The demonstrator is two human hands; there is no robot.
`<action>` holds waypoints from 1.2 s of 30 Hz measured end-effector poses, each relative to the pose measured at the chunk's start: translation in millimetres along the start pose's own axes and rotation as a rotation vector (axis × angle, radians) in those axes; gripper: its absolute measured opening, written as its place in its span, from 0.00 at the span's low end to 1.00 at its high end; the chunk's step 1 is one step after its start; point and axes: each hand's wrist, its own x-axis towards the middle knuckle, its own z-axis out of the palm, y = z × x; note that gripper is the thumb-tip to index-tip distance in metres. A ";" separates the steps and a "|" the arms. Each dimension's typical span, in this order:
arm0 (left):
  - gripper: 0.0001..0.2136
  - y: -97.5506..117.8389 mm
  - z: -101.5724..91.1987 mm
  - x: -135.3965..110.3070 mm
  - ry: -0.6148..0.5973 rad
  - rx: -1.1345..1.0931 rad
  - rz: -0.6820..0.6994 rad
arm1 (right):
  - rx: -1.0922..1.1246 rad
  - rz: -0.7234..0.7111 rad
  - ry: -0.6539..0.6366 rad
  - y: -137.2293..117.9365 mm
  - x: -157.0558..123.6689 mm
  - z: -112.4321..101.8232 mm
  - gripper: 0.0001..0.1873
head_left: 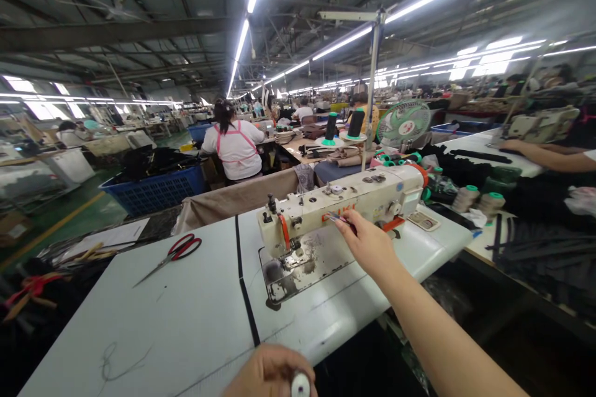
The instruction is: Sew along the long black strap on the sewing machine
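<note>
Before a crate (156, 191) of cloth (151, 160), left grip (265, 369) clasps spool (300, 384), right grip (365, 243) small tool (334, 217).

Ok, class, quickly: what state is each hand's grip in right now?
Left hand: closed, holding a small round white-faced piece.
Right hand: closed, holding a slim tool, exact type unclear.

Left grip (267, 373) and spool (300, 384) cropped at bottom, tool (334, 217) partly hidden by right grip (367, 245)

smooth, glossy tabletop (186, 307); metal sewing-machine bed (325, 259) (scuffed)
</note>
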 end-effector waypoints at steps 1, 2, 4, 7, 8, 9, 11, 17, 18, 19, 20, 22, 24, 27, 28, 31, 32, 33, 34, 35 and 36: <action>0.22 5.3 2.6 4.3 0.063 -0.041 0.093 | 0.052 -0.010 -0.051 -1.9 -11.3 6.3 0.15; 0.21 12.0 5.2 8.8 0.151 -0.094 0.196 | 0.104 -0.024 -0.111 -3.9 -22.7 13.3 0.15; 0.19 27.7 8.9 17.7 0.319 -0.196 0.330 | 0.203 -0.056 -0.243 -7.4 -44.7 28.4 0.16; 0.19 48.5 7.7 28.2 0.420 -0.252 0.458 | 0.324 -0.087 -0.422 -10.2 -72.5 47.8 0.17; 0.19 53.1 6.2 30.4 0.435 -0.253 0.475 | 0.352 -0.090 -0.469 -10.4 -79.7 52.4 0.17; 0.18 56.5 4.7 31.8 0.443 -0.252 0.487 | 0.373 -0.089 -0.509 -10.1 -85.7 56.0 0.18; 0.17 60.5 2.8 33.2 0.453 -0.253 0.503 | 0.390 -0.081 -0.563 -9.0 -94.1 60.6 0.18; 0.14 67.1 5.5 35.2 0.460 -0.239 0.530 | 0.337 -0.044 -0.609 -11.4 -101.2 67.2 0.14; 0.14 68.4 6.7 35.8 0.458 -0.237 0.532 | 0.331 -0.045 -0.611 -13.5 -101.4 68.4 0.14; 0.15 69.6 8.1 36.3 0.455 -0.237 0.533 | 0.328 -0.048 -0.611 -16.0 -101.6 69.6 0.14; 0.15 70.7 9.7 36.5 0.453 -0.236 0.536 | 0.328 -0.052 -0.612 -18.3 -101.7 70.8 0.14; 0.15 72.5 12.6 35.5 0.449 -0.229 0.541 | 0.332 -0.063 -0.609 -21.1 -101.5 72.9 0.15; 0.15 73.1 14.0 31.4 0.453 -0.217 0.556 | 0.336 -0.064 -0.598 -19.6 -100.8 74.6 0.17; 0.16 70.2 11.0 18.6 0.473 -0.203 0.579 | 0.345 -0.045 -0.575 -9.2 -98.8 75.9 0.18; 0.17 67.9 8.7 13.0 0.478 -0.202 0.585 | 0.353 -0.040 -0.566 -5.0 -98.0 75.6 0.18; 0.18 57.0 2.5 -3.8 0.482 -0.203 0.579 | 0.398 -0.062 -0.540 1.9 -97.6 70.4 0.19; 0.18 52.3 1.8 -8.4 0.483 -0.199 0.562 | 0.415 -0.078 -0.534 1.0 -98.4 66.8 0.20; 0.18 47.4 2.3 -12.2 0.489 -0.191 0.537 | 0.441 -0.104 -0.521 -1.9 -100.0 62.5 0.20; 0.19 42.4 4.0 -15.1 0.498 -0.176 0.506 | 0.482 -0.143 -0.494 -6.2 -102.2 57.5 0.20; 0.19 37.6 7.0 -17.1 0.510 -0.157 0.472 | 0.535 -0.199 -0.454 -11.8 -105.1 52.5 0.18; 0.19 33.1 11.0 -18.3 0.517 -0.134 0.440 | 0.599 -0.281 -0.400 -17.9 -108.5 47.7 0.15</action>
